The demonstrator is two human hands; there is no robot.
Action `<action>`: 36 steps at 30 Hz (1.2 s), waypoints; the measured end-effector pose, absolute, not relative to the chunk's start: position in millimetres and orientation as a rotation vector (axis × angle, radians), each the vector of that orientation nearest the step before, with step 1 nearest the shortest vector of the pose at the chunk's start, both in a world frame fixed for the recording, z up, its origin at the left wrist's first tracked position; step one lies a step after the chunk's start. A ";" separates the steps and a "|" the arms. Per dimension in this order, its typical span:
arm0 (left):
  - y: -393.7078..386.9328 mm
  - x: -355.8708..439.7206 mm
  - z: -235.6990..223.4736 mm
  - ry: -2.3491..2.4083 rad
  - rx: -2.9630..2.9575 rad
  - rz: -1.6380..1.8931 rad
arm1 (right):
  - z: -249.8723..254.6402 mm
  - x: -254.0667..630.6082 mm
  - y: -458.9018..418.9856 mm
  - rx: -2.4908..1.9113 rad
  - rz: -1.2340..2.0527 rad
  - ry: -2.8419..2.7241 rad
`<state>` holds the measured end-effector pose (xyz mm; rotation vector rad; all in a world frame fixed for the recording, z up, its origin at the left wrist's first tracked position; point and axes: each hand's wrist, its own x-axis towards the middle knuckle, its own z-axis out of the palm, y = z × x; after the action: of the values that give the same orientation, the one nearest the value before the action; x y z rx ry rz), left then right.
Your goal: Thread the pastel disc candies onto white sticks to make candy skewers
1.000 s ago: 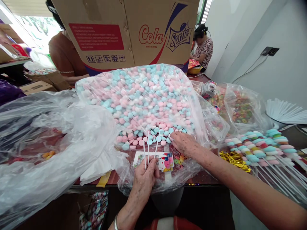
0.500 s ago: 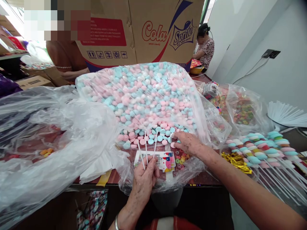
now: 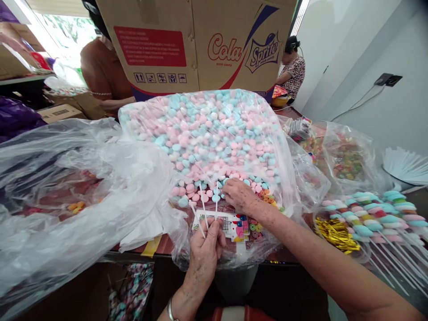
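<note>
My left hand point(image 3: 207, 249) is closed on three thin white sticks point(image 3: 204, 206), which fan upward from the fingers. Just right of the stick tips, my right hand point(image 3: 241, 196) has its fingers curled together at the edge of the candy pile; whatever they pinch is hidden. Round pink, blue and white marshmallow candies point(image 3: 214, 138) fill a large clear plastic bag, and some spill loose out of its near opening. Below the sticks' upper ends lie printed cards point(image 3: 230, 226), with small fruit-coloured ring gummies point(image 3: 257, 229) beside them.
Finished-looking marshmallow skewers point(image 3: 377, 218) and gold twist ties point(image 3: 337, 234) lie at right, near a bundle of white sticks point(image 3: 406, 165). Crumpled clear plastic point(image 3: 133, 178) covers the left. A large cardboard box point(image 3: 200, 49) stands behind; two people sit beyond it, and another's arm shows far left.
My right hand has moved left from the candies toward the stick tips, uncovering orange and yellow gummies. My left hand still holds the sticks. The view has shifted slightly.
</note>
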<state>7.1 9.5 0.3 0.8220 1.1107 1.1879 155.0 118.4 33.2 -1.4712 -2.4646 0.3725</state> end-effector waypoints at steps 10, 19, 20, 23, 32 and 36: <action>9.5 8.1 -0.6 1.106 0.793 1.180 | 38.4 184.3 101.3 -1.103 1.558 -1.283; 5.0 9.7 -4.2 1.161 0.842 1.162 | 55.4 184.5 90.3 -1.221 1.629 -1.411; 4.1 9.5 -3.7 1.169 0.867 1.150 | 59.3 184.7 88.4 -1.256 1.627 -1.437; 1.4 9.1 -0.5 1.196 0.885 1.134 | 69.3 187.2 85.4 -1.346 1.554 -1.600; -2.3 11.1 -2.0 1.175 0.900 1.158 | 129.4 138.1 101.5 -1.234 1.025 -2.045; -1.8 11.5 -5.0 1.186 0.912 1.168 | 160.0 92.6 103.6 -0.718 1.005 -1.708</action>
<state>11.5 -1.8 -5.0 0.9124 1.1862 1.1678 92.6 103.6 160.0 -0.7177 -1.7082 1.0048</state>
